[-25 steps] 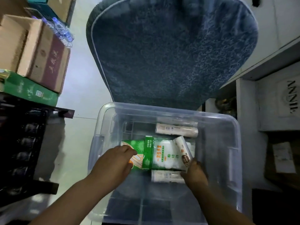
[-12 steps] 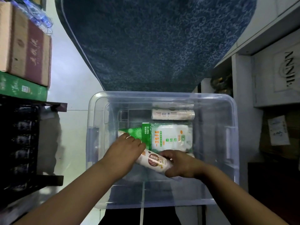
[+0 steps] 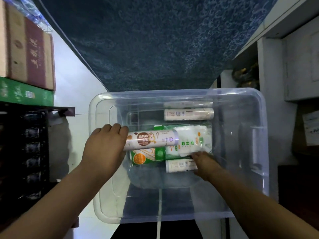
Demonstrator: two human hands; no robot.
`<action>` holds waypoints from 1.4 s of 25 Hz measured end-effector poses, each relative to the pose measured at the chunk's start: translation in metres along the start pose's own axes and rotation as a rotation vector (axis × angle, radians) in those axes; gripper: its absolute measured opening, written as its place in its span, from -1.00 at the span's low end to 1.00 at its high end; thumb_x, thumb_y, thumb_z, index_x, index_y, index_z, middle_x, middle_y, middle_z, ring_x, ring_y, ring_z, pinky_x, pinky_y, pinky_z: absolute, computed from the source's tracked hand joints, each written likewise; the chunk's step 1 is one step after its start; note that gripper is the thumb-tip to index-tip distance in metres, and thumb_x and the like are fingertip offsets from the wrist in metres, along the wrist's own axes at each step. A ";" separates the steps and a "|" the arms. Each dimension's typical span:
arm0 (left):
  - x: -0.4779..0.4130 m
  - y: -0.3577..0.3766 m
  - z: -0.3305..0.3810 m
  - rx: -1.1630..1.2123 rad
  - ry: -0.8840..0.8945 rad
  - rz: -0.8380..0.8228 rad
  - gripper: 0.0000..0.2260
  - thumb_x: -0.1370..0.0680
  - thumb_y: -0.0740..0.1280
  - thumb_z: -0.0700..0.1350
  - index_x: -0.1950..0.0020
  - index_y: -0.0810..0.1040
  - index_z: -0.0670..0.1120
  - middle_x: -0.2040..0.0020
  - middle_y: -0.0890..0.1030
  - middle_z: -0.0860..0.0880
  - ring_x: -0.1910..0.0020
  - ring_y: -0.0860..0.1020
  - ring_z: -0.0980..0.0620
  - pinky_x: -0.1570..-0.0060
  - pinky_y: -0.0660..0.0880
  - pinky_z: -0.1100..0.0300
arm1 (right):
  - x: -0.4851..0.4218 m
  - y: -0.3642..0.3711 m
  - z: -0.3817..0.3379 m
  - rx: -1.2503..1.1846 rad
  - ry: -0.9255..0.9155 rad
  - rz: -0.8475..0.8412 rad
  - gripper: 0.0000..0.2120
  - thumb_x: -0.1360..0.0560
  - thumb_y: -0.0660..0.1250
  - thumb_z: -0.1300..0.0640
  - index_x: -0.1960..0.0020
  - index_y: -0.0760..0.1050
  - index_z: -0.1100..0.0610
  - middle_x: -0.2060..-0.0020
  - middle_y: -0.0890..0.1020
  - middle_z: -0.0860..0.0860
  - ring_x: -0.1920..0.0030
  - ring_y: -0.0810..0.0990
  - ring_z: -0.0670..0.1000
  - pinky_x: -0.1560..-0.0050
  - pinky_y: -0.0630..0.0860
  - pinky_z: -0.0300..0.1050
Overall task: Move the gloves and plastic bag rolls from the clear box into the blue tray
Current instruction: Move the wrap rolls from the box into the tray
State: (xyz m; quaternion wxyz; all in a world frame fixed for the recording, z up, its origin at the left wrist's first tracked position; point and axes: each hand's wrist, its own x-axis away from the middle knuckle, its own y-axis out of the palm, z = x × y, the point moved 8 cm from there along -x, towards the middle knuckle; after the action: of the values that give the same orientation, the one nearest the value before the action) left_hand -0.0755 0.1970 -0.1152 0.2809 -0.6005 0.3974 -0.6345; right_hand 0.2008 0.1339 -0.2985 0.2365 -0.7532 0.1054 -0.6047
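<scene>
Blue fabric surface (image 3: 155, 49) fills the far side of view; whether it is the blue tray I cannot tell. No plain tray is visible.

Clear box (image 3: 259, 152) sits near me on the floor, open.

Cardboard cartons (image 3: 27, 49) stacked to my left, well apart from the box.

Inside the box: glove pack (image 3: 189, 144) (green and white) lies flat mid-box. One bag roll (image 3: 188, 114) lies beyond it by the far wall. Another roll (image 3: 179, 165) lies just on the near side of the pack.

My left hand (image 3: 105, 145) has its fingers clamped round the left end of a third roll (image 3: 151, 139), held level over the glove pack, clear of the box floor by my judgement.

My right hand (image 3: 205, 163) is low in the box at the near roll's right end and the pack's near edge. Fingers are hidden under the hand; cannot tell if they are closed on anything.

Step, as judged: one roll lifted, right hand going for the next item.

Risks:
- Left grip is at one end only. The roll is smooth and film-wrapped, so the free end could dip or slide out on the way over the box wall.
- The held roll could clip the rim if lifted sideways too low.
- Glove pack is slippery and limp; a pinch at its edge may let it fold and drop.
- Right hand may drag roll and pack together and lose both.
</scene>
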 end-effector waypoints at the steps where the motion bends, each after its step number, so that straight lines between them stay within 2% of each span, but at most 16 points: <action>1: -0.001 0.000 -0.002 0.002 -0.005 0.007 -0.55 -0.12 0.58 -0.14 0.04 0.57 -0.15 0.20 0.64 -0.17 0.29 0.58 -0.17 0.30 0.50 0.07 | -0.001 -0.001 -0.003 0.087 -0.017 0.013 -0.48 -0.41 0.39 0.07 -0.32 0.34 0.11 -0.28 0.43 0.11 -0.28 0.38 0.13 -0.32 0.36 0.03; 4: -0.003 0.000 -0.004 0.026 -0.006 0.031 -0.59 -0.18 0.55 -0.12 0.03 0.57 -0.12 0.19 0.64 -0.14 0.27 0.57 -0.15 0.30 0.47 0.11 | 0.005 -0.010 -0.013 0.218 -0.066 0.079 -0.50 -0.41 0.36 0.06 -0.31 0.35 0.13 -0.26 0.39 0.12 -0.27 0.34 0.13 -0.29 0.35 0.06; 7: 0.001 -0.013 -0.009 0.091 -0.015 0.086 -0.60 -0.21 0.53 -0.07 0.00 0.56 -0.08 0.16 0.65 -0.11 0.25 0.58 -0.12 0.32 0.43 0.15 | 0.036 -0.035 -0.011 0.118 0.001 0.199 -0.49 -0.39 0.36 0.03 -0.29 0.30 0.06 -0.21 0.46 0.08 -0.17 0.46 0.10 -0.11 0.48 -0.01; 10: 0.008 -0.036 -0.013 0.192 -0.030 0.161 -0.58 -0.25 0.50 0.03 -0.05 0.54 -0.03 0.08 0.65 -0.07 0.17 0.58 -0.11 0.32 0.40 0.17 | 0.089 -0.062 -0.007 -0.003 0.093 0.359 -0.52 -0.38 0.33 -0.03 -0.24 0.30 0.04 -0.12 0.58 0.06 -0.03 0.58 0.11 0.10 0.52 -0.07; 12: 0.012 -0.055 -0.009 0.244 -0.029 0.196 -0.54 -0.26 0.49 0.12 -0.09 0.51 0.02 0.01 0.65 -0.04 0.12 0.59 -0.08 0.32 0.40 0.19 | 0.130 -0.083 -0.009 -0.074 0.132 0.488 -0.51 -0.30 0.40 -0.03 -0.17 0.40 0.10 0.02 0.65 0.09 0.11 0.63 0.16 0.27 0.52 -0.07; 15: 0.021 -0.097 0.015 0.313 0.038 0.248 -0.52 -0.26 0.48 0.19 -0.09 0.49 0.07 0.00 0.65 0.00 0.11 0.59 -0.05 0.36 0.34 0.22 | 0.203 -0.107 -0.010 -0.157 0.258 0.642 -0.52 -0.08 0.56 0.03 0.06 0.55 0.14 0.30 0.66 0.11 0.38 0.62 0.18 0.51 0.48 -0.09; 18: 0.037 -0.143 0.060 0.408 0.172 0.283 -0.52 -0.26 0.47 0.22 -0.10 0.48 0.10 0.00 0.64 0.02 0.10 0.58 -0.05 0.33 0.32 0.20 | 0.278 -0.121 -0.006 -0.229 0.368 0.798 -0.55 -0.02 0.59 0.05 0.16 0.55 0.15 0.36 0.62 0.09 0.42 0.59 0.16 0.53 0.47 -0.11; 21: 0.056 -0.181 0.111 0.432 0.293 0.301 -0.51 -0.28 0.42 0.28 -0.12 0.47 0.11 -0.01 0.63 0.02 0.07 0.58 -0.07 0.28 0.39 0.15 | 0.352 -0.114 0.011 -0.315 0.510 0.909 -0.52 -0.06 0.57 0.00 0.08 0.54 0.11 0.30 0.62 0.04 0.35 0.60 0.12 0.46 0.48 -0.09; 25: 0.104 -0.220 0.201 0.555 0.526 0.288 -0.58 -0.32 0.42 0.23 -0.10 0.49 0.10 0.05 0.59 0.02 0.14 0.53 -0.01 0.25 0.44 0.10 | 0.469 -0.069 0.044 -0.385 0.777 1.017 -0.46 -0.08 0.57 -0.05 0.00 0.52 0.04 0.24 0.61 0.00 0.30 0.59 0.08 0.41 0.46 -0.11; 29: 0.172 -0.238 0.297 0.520 0.723 0.327 -0.62 -0.35 0.39 0.23 -0.08 0.47 0.10 0.12 0.56 0.05 0.23 0.49 0.05 0.38 0.36 0.18 | 0.577 0.003 0.063 -0.415 0.991 1.104 -0.42 -0.09 0.60 -0.07 -0.04 0.52 0.06 0.24 0.61 0.00 0.29 0.59 0.07 0.39 0.48 -0.10; 31: 0.219 -0.237 0.352 0.471 0.846 0.346 -0.63 -0.35 0.38 0.24 -0.05 0.47 0.11 0.15 0.55 0.05 0.25 0.50 0.02 0.33 0.42 0.14 | 0.632 0.053 0.064 -0.446 1.097 1.153 -0.41 -0.08 0.60 -0.09 -0.03 0.53 0.07 0.25 0.62 0.00 0.30 0.60 0.07 0.41 0.47 -0.11; 35: 0.330 -0.211 0.460 0.408 1.079 0.326 -0.62 -0.34 0.37 0.26 -0.02 0.48 0.08 0.17 0.53 0.05 0.22 0.52 -0.03 0.32 0.42 0.12 | 0.733 0.170 0.064 -0.508 1.259 1.246 -0.42 -0.10 0.59 -0.15 -0.01 0.51 0.08 0.24 0.62 0.01 0.32 0.59 0.05 0.40 0.49 -0.11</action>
State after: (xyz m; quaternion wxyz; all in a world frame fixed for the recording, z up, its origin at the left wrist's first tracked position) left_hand 0.3637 -0.0440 0.2236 0.2426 -0.0587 0.4413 -0.8619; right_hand 0.4650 -0.3250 0.2404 0.2458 -0.1216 0.7309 -0.6249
